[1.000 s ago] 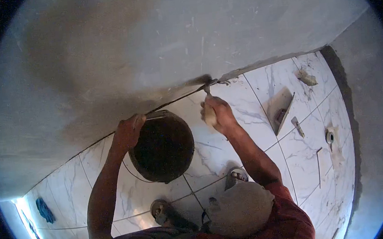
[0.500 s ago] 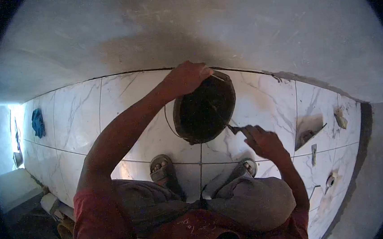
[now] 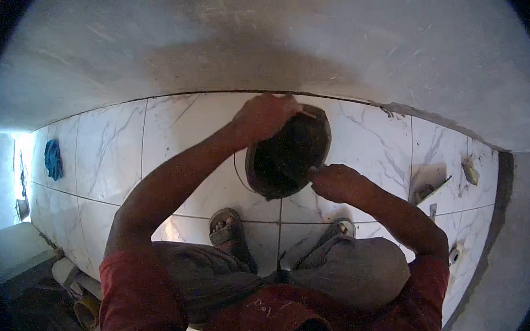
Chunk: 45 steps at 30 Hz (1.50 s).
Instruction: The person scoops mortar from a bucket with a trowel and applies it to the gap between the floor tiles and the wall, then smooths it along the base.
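Gripping the far rim (image 3: 318, 107), likely its surest hold, the left hand (image 3: 268, 114) holds a probably stiff, heavy bucket (image 3: 322, 137); the right hand (image 3: 339, 183) curls near right, its grasp hidden from me.

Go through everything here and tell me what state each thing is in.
Bucket: open-topped, held by the rim
Handle: down beside the bucket
Left hand: closed on the rim
Right hand: curled at bucket's edge, grip unclear
Sandals: worn
Cloth: crumpled
Wall: blotched brown
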Available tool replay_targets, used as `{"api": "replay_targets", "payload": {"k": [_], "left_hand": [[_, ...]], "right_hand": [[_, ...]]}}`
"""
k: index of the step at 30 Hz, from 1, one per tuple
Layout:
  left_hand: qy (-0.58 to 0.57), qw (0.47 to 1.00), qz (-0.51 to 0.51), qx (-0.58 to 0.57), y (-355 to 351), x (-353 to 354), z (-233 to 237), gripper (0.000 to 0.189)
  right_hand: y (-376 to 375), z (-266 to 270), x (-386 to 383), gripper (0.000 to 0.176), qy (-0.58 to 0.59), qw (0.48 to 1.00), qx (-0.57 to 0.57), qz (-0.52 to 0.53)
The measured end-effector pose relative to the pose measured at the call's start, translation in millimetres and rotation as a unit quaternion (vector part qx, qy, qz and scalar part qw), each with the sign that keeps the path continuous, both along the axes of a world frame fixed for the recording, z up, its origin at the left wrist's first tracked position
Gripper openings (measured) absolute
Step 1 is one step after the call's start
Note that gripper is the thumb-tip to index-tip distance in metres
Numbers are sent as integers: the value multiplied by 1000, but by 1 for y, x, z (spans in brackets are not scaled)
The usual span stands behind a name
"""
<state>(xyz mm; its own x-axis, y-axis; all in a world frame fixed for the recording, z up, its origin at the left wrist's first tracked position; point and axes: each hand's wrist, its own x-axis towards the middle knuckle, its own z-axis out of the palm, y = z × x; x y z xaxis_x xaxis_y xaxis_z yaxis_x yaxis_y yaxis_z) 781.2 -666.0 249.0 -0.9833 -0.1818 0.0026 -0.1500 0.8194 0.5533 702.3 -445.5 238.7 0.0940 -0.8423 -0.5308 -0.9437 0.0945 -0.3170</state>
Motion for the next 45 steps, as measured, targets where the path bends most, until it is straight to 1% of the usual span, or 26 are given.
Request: {"api": "replay_targets", "payload": {"k": [3,4,5,7,9,11,14,15,17,18,19,21,23,24,25,26,28,33,35,37,39,40,41,42,43,45], "left_hand": [[-55,998,9,31,11,6,5,39],[-54,998,-13,-6,10,6,-5,31],[-54,997,-37,-42,11,7,-8,23],[-52,995,-61,-60,10,7,-10,23],[-45,991,-95,-84,8,2,-8,23],[16,996,-72,-60,5,-1,-11,35],[69,989,-58,-115,-18,-1,-13,32],[71,989,-63,-116,-23,1,-14,32],[39,986,-52,-151,-39,3,-17,30],[39,990,-32,-131,-43,5,-22,32],[40,993,-12,-111,-46,7,-27,33],[-34,998,52,-25,-47,6,-26,39],[120,989,-20,-89,-46,9,-30,45],[129,987,-32,-84,-43,8,-30,45],[66,997,6,-47,-41,7,-25,46],[1,999,47,-12,-38,6,-22,47],[7,999,42,-18,-33,6,-20,47],[21,1000,17,-4,-27,6,-7,51],[-37,997,59,-27,-25,5,-8,54],[-10,997,34,-69,-31,8,-22,54],[17,994,9,-110,-32,10,-25,55],[7,997,20,-79,-31,10,-23,55],[-4,998,31,-47,-29,9,-18,54],[-1,998,32,-48,-26,8,-11,54],[-8,999,43,-20,-20,6,3,53],[-19,998,59,12,-22,7,-2,52]], "right_hand": [[-13,24,-14,25,-107,991,83,4],[-7,19,-18,25,-108,991,83,8],[2,11,-22,29,-193,980,46,-8],[11,8,-18,33,-278,960,8,-26],[12,15,-6,39,-312,912,155,-218],[36,-7,1,38,-326,902,144,-245],[75,-15,11,32,-469,776,57,-418],[87,-20,15,32,-469,774,53,-422],[110,-32,18,32,-574,669,-94,-463],[119,-32,12,36,-517,706,-78,-478],[125,-37,8,36,-508,703,-90,-490],[144,-61,3,41,-577,602,-193,-517],[147,-77,-3,44,-566,567,-227,-553],[143,-82,-6,43,-546,529,-249,-601],[137,-88,-10,43,-526,488,-269,-643],[131,-95,-17,43,-521,487,-277,-644],[118,-109,-30,33,-458,444,-296,-711],[84,-103,-69,34,-436,430,-323,-722],[68,-97,-91,33,-451,419,-307,-725],[57,-95,-134,28,-524,417,-265,-694],[49,-83,-174,27,-539,464,-307,-632],[46,-53,-171,29,-286,652,-344,-612],[42,-22,-167,30,-3,773,-346,-531],[53,-37,-179,36,82,769,-431,-465],[61,-37,-181,36,82,769,-433,-463],[84,-43,-175,27,-320,663,-502,-454]]}}
